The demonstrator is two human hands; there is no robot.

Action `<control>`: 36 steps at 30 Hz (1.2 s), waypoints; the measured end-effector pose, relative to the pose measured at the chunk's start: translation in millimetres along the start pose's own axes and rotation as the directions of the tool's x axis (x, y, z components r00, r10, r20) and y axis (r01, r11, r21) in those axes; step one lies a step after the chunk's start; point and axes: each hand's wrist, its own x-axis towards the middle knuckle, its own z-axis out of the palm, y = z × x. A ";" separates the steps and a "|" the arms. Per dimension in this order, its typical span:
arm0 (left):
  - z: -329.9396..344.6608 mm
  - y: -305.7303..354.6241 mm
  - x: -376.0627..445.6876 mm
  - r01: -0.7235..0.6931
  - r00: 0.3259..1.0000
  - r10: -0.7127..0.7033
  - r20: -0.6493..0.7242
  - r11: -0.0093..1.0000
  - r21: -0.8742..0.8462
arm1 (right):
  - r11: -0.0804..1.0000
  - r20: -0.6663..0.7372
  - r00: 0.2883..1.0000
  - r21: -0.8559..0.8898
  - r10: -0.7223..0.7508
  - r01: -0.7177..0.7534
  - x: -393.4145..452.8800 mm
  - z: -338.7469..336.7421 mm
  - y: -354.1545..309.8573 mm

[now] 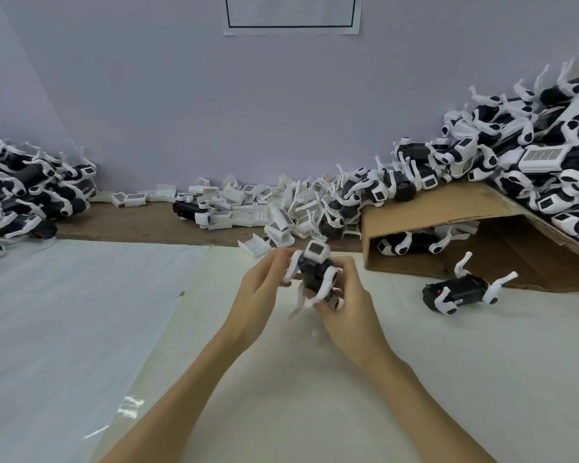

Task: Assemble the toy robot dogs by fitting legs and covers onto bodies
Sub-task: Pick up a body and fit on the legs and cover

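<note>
While I hold the black-bodied, white-legged plastic toy dog (315,274) mid-air over the white table sheet (81,312), left hand (259,289) pinches a leg, right hand (343,295) clamps the body w/ curled fingers, prob. steadying it for fitting; loose white plastic covers (258,208) wait behind.

Black-and-white toy dog (315,269), brown cardboard box (448,208)
</note>
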 end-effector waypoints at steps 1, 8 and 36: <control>1.3 0.3 -1.3 -0.025 1.000 0.025 0.013 0.999 0.022 | 0.998 0.037 0.999 -0.057 -0.022 0.024 -0.3 -0.4 0.8; 1.6 1.4 -0.8 0.059 0.995 -0.049 0.091 0.991 -0.116 | 0.949 -0.034 0.974 -0.234 -0.223 0.210 -0.9 -3.5 -3.3; -31.3 2.5 5.7 -0.301 0.896 0.214 -0.389 0.937 -0.179 | 0.984 0.185 0.982 -0.165 -0.029 0.060 -7.4 9.5 -7.7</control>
